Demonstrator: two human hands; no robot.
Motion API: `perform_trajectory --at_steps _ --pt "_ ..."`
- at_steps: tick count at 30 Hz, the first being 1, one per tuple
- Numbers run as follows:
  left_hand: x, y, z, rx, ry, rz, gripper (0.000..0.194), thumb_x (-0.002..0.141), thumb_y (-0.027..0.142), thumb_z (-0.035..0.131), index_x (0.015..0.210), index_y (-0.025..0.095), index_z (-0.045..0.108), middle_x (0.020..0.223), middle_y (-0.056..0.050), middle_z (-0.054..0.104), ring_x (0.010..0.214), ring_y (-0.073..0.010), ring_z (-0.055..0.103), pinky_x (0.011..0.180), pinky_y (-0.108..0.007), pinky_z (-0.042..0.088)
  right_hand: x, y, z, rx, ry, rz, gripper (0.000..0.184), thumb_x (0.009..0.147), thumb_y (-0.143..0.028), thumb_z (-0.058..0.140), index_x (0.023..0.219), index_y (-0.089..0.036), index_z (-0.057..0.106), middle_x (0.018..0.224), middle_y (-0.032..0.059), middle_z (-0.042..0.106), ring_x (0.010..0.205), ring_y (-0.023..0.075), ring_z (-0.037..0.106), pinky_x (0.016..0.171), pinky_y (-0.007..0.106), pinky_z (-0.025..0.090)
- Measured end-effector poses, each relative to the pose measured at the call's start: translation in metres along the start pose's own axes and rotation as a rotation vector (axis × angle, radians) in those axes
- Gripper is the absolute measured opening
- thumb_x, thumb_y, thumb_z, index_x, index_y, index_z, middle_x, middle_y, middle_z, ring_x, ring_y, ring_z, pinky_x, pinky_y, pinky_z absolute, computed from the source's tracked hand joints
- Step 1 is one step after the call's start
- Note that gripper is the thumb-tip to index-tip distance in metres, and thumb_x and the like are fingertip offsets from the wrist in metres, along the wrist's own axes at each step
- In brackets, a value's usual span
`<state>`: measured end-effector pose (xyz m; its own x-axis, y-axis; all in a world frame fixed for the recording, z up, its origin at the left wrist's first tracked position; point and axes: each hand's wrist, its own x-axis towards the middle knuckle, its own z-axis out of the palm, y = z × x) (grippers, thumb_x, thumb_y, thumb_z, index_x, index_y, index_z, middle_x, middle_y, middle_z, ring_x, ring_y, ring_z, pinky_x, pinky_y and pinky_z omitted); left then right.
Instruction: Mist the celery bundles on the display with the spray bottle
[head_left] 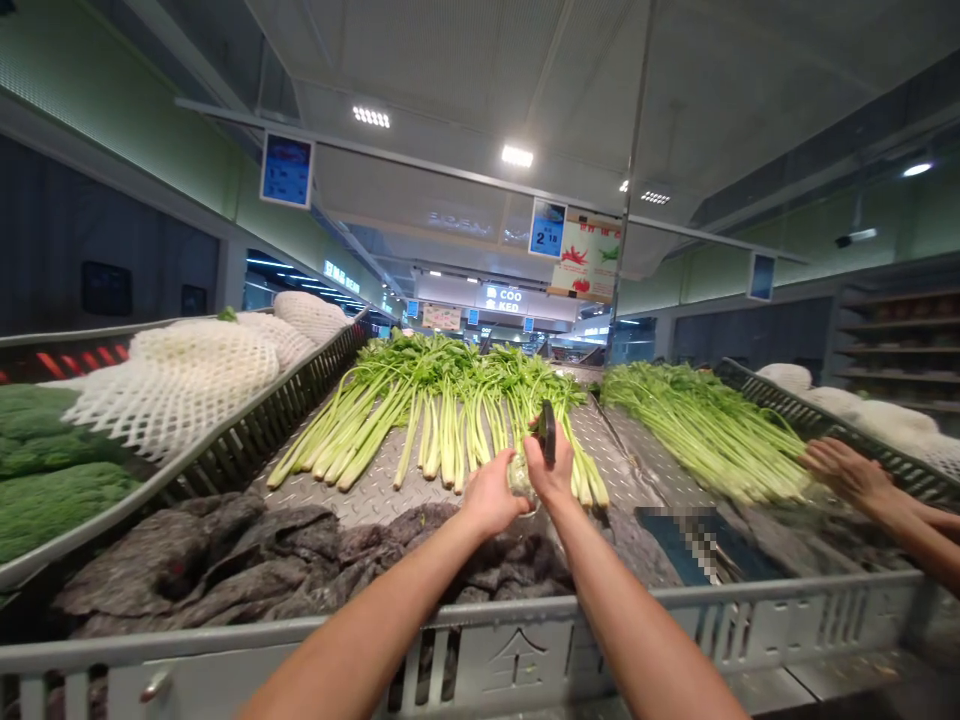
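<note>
The left hand (491,497) is curled around a pale green celery base (521,477); the right hand (551,465) is closed on a flat black tool (547,432), held upright just beside it. Both are above a ridged steel table (375,490), before a row of long green celery stalks (442,420). A co-worker's spread hand (847,475) lies at right.

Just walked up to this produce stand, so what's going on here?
A person's left hand holds a pale green vegetable piece above a ridged metal tray, while their right hand grips a dark tool beside it. Celery lies in rows ahead. Another person's hand reaches in at right, near more celery.
</note>
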<state>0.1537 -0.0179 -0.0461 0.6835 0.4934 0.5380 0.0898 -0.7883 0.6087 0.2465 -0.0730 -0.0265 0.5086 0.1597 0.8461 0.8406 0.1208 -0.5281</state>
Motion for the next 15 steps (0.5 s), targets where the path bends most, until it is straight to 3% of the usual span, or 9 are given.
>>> perform_trajectory --at_steps 2,7,15 --pt "0.002 0.005 0.007 0.007 -0.001 -0.008 0.074 0.047 0.027 0.071 0.115 0.020 0.043 0.111 -0.009 0.056 0.101 -0.0279 0.051 0.087 -0.038 0.036 0.002 0.004 -0.007 -0.008 0.048 0.012 0.026 0.064 -0.031 0.045 0.085 -0.017 0.053 0.070 0.0009 0.056 0.063 0.0161 0.052 0.062 0.028 0.040" --pt "0.003 0.000 0.021 -0.148 0.018 0.009 0.075 0.046 0.025 0.072 0.115 0.022 0.043 0.117 -0.006 0.051 0.107 -0.0232 0.047 0.090 -0.033 0.035 0.003 0.007 -0.015 -0.042 0.097 0.068 0.025 0.062 -0.030 0.044 0.081 -0.017 0.055 0.073 0.0024 0.059 0.068 0.0180 0.053 0.066 0.029 0.039" --pt "0.001 -0.013 0.021 -0.216 -0.057 -0.023 0.078 0.044 0.030 0.074 0.115 0.020 0.043 0.114 -0.009 0.053 0.105 -0.0228 0.049 0.089 -0.033 0.036 0.002 0.005 -0.011 -0.055 0.053 0.260 0.025 0.061 -0.032 0.048 0.078 -0.018 0.057 0.071 0.0029 0.060 0.065 0.0183 0.053 0.062 0.028 0.039"
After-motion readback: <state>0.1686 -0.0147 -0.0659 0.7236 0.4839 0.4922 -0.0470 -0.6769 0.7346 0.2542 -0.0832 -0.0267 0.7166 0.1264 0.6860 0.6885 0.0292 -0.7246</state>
